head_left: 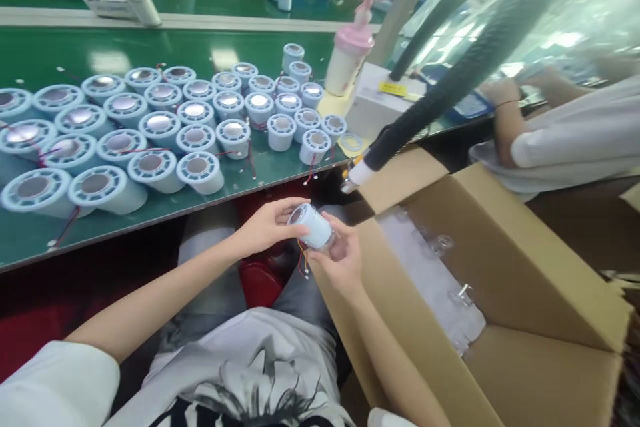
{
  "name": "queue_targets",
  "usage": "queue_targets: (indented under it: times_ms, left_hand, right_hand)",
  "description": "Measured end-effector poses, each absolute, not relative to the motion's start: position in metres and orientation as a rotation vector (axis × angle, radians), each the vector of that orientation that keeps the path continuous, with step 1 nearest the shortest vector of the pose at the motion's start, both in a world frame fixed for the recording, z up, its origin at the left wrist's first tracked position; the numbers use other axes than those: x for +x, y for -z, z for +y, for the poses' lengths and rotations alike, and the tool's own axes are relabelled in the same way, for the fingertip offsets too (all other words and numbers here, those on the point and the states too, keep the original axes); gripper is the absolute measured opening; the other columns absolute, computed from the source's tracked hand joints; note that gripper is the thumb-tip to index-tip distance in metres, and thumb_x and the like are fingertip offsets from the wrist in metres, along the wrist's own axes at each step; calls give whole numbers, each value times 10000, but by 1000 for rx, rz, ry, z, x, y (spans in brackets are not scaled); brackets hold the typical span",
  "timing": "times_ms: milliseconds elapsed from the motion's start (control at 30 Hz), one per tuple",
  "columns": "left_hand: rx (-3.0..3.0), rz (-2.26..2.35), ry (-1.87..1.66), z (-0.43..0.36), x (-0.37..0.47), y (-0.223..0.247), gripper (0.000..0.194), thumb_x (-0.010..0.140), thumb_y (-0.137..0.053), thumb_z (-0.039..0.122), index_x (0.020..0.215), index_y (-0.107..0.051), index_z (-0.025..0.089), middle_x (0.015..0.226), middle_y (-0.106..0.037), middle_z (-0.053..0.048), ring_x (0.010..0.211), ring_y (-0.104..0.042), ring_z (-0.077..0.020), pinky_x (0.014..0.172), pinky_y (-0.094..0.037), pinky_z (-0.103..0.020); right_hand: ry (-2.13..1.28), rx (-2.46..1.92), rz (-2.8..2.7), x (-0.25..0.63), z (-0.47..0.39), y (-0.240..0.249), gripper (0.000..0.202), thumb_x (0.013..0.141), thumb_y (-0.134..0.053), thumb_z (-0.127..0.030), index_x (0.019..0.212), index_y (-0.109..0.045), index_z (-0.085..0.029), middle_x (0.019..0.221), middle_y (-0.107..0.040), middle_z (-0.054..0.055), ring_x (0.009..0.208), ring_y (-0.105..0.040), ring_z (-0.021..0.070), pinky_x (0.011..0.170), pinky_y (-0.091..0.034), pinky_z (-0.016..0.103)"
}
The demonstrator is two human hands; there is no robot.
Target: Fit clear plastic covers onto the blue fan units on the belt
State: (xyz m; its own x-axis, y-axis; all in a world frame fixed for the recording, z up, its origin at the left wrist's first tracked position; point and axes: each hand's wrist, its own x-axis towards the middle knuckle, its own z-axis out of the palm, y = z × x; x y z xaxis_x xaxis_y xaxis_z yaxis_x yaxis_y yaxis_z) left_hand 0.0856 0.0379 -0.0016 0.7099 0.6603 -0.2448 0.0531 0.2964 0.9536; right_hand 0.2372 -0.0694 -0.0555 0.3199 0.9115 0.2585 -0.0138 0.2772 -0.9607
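Over my lap, my left hand (275, 225) grips a light-blue cylindrical housing (316, 227) by its ribbed end with the round centre. Thin red, yellow and dark wires (302, 260) with small white plugs dangle from it. My right hand (347, 255) is closed around a clear plastic cup (330, 247) at the housing's lower end; how far one sits inside the other is hidden by my fingers. Many more light-blue housings (200, 170) stand upright on the green bench (210, 213) in front of me, some with wires trailing.
An open cardboard box (415, 320) with clear plastic pieces (460, 297) inside stands at my right. Above it hangs a dark flexible hose (425, 103). A pink-lidded bottle (345, 57) stands on the bench. Co-workers' hands show at the back and at the right.
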Motion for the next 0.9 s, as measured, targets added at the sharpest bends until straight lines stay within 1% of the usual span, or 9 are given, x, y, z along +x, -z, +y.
queue_targets:
  times_ms: [200,300,400,500,600,667,733,800,900]
  left_hand:
    - [1299,636,-421,76,148,11,618,620,-807,365,1144,-615,98,1123,-680,-137,1095,-605,-283,1009,-426,-454]
    - [1337,618,-394,84,156,9,599,639,-792,374,1138,-610,98,1114,-682,-134,1088,-610,-283,1012,-423,-455]
    - [1365,624,-384,87,150,7,587,676,-768,362,1168,-571,109,1180,-649,-138,1123,-591,-266,1031,-409,-441]
    - [1380,634,-359,86,135,3,599,664,-778,323,1176,-549,114,1220,-621,-156,1118,-594,-271,1009,-432,-452]
    - [1442,530,-294,79,111,-6,630,634,-801,233,1211,-558,158,1317,-558,-153,1151,-578,-282,1003,-447,-450]
    - [1531,397,-253,72,94,-13,642,657,-784,182,1255,-554,218,1426,-459,-124,1247,-506,-285,1036,-430,-430]
    - [1580,316,-212,64,79,-20,635,698,-753,162,1287,-539,260,1473,-402,-96,1299,-455,-280,1048,-428,-412]
    - [1537,333,-170,55,68,-25,633,731,-727,163,1317,-514,274,1460,-424,-86,1277,-482,-271,1037,-443,-408]
    - [1434,410,-136,43,60,-28,652,764,-697,164,1361,-464,280,1425,-472,-78,1223,-533,-249,1027,-449,-393]
  right_hand:
    - [-720,-1146,-774,256,-42,75,617,601,-814,-391,1047,-417,-237,1371,-466,190,1237,-511,270,1008,-446,474]
    - [-720,-1082,-755,262,-35,77,604,599,-820,-360,1040,-425,-240,1381,-463,186,1240,-509,265,1009,-445,472]
    - [-750,-1025,-772,263,-31,77,581,604,-825,-320,1040,-450,-240,1396,-455,172,1234,-514,260,1000,-452,468]
    - [-812,-1005,-808,264,-33,71,586,569,-848,-333,1022,-489,-238,1367,-495,150,1232,-513,265,975,-474,445]
    - [-1018,-1011,-855,263,-45,56,590,575,-845,-374,1062,-536,-245,1260,-588,110,1114,-592,253,898,-521,403]
    - [-1185,-1021,-833,262,-56,42,554,633,-804,-419,1102,-557,-258,1114,-659,71,959,-648,221,811,-550,364]
    - [-1330,-1029,-789,260,-66,29,512,687,-759,-448,1132,-576,-273,1001,-686,39,842,-660,193,737,-562,336]
    - [-1441,-1025,-767,258,-74,18,491,711,-742,-439,1154,-600,-285,986,-692,29,807,-659,184,716,-562,332]
    - [-1487,-1057,-792,256,-81,11,485,690,-767,-406,1142,-643,-278,980,-707,32,809,-656,187,722,-550,327]
